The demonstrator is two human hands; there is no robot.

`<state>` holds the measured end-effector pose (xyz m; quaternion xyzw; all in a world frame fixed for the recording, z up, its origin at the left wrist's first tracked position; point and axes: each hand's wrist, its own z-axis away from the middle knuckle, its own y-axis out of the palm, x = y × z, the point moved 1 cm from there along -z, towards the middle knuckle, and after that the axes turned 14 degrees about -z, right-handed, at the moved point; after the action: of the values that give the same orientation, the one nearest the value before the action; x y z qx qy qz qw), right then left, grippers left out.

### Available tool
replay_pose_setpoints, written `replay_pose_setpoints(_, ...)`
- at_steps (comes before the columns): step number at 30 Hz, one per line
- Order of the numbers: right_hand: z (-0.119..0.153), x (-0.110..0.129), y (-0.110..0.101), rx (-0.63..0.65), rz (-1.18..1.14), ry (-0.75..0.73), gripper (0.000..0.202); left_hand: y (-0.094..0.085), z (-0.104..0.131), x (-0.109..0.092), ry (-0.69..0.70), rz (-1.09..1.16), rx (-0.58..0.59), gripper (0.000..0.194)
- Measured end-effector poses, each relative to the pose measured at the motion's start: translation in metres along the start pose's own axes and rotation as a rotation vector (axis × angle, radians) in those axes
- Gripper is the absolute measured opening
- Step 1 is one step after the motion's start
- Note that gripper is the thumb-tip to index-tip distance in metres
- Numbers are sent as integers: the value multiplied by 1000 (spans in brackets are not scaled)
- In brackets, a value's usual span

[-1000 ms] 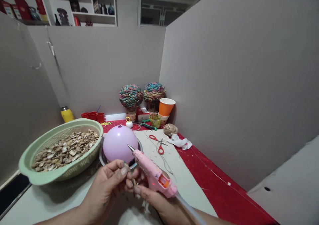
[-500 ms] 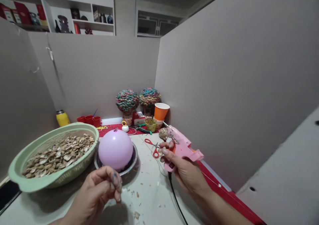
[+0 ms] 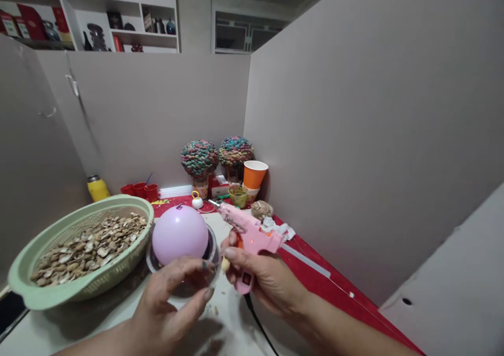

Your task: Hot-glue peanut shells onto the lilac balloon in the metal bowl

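My right hand point(image 3: 262, 272) is wrapped round the handle of a pink glue gun point(image 3: 250, 230), whose nozzle points up and left. A small tan shell piece point(image 3: 225, 264) is pinched at that hand's fingertips. My left hand point(image 3: 173, 298) is just left of it, thumb and fingers apart, with nothing visible between them. Beyond my left hand, a lilac balloon point(image 3: 180, 235) rests in a metal bowl point(image 3: 214, 245). On the left stands a green colander point(image 3: 79, 288) holding many shell pieces point(image 3: 94, 245).
Along the back stand a yellow bottle point(image 3: 97, 188), red cups point(image 3: 139, 189), two colourful ball-topped pots point(image 3: 199, 159) and orange cups point(image 3: 255, 175). Twine point(image 3: 262, 209) and white tissue point(image 3: 289, 231) lie right of them. Grey partitions point(image 3: 354, 135) enclose the table.
The right hand has brought the glue gun left and closer to my left hand, and the shell piece now shows clearly. My left hand has moved right, its fingers spreading apart.
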<state>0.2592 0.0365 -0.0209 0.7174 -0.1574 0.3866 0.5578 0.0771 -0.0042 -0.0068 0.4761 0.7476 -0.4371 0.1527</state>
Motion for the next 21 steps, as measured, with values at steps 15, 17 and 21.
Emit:
replay_pose_setpoints(15,-1,-21,-6,84,72,127,45,4,-10,13,274,29,-7,40)
replay_pose_setpoints(17,2,-15,-7,62,145,34,42,4,-13,12,20,134,-12,23)
replay_pose_setpoints(21,12,-4,-4,75,266,-130,29,9,-12,10,-522,370,152,15)
